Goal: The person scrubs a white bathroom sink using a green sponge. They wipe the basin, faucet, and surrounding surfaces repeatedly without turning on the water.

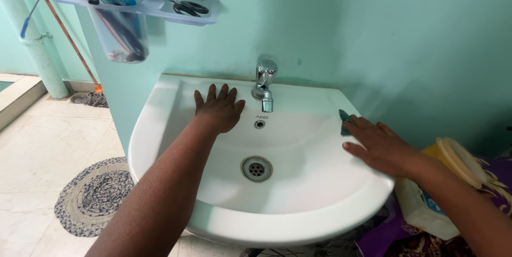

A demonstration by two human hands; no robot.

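Observation:
A white wall-mounted sink point(160, 129) fills the middle of the view, with a chrome tap point(264, 82) at its back and a metal drain point(256, 168) in the bowl. My left hand point(217, 108) lies flat, fingers spread, on the sink's back ledge just left of the tap. My right hand point(380, 146) presses a green scrub pad point(344, 119) against the sink's right rim; only the pad's tip shows past my fingers.
A pale plastic shelf point(154, 2) on the turquoise wall holds scissors point(184, 5), a tube and toothbrushes in a clear cup point(118, 35). A round braided mat point(93, 195) lies on the tiled floor. A yellow-lidded white container point(426, 203) sits on purple cloth at right.

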